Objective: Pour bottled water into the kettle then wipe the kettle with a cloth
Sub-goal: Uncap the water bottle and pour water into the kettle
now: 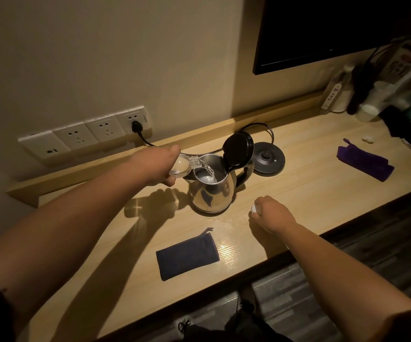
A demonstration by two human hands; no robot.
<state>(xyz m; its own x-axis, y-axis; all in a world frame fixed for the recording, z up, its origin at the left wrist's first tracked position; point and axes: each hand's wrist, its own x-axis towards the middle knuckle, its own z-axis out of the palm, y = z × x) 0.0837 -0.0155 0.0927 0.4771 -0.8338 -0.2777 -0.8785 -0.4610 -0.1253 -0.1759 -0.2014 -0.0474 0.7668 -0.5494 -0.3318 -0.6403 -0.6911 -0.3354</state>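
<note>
Dark cloth [187,257] nearest, flat on desk [310,193], staged for wipe. Kettle [213,188] just beyond, lid [238,151] flipped up for filling, off its base [268,160]. Left hand [161,166] fingers clamped round bottle [182,166], tipped neck-down over opening; water streams in. Right hand [272,213] fingers curled shut on white cap [255,209], parked near kettle. Purple cloth [365,162] well apart, right.

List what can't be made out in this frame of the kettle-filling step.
- Head view: most of the water bottle is hidden by the left hand, so how much water remains is unknown.
- The water level in the kettle is unclear; the interior is dim and reflective.
- The right hand closes over a small white object, probably the cap, mostly covered by fingers.
- Items in the far right corner are blurred and cut by the edge.
</note>
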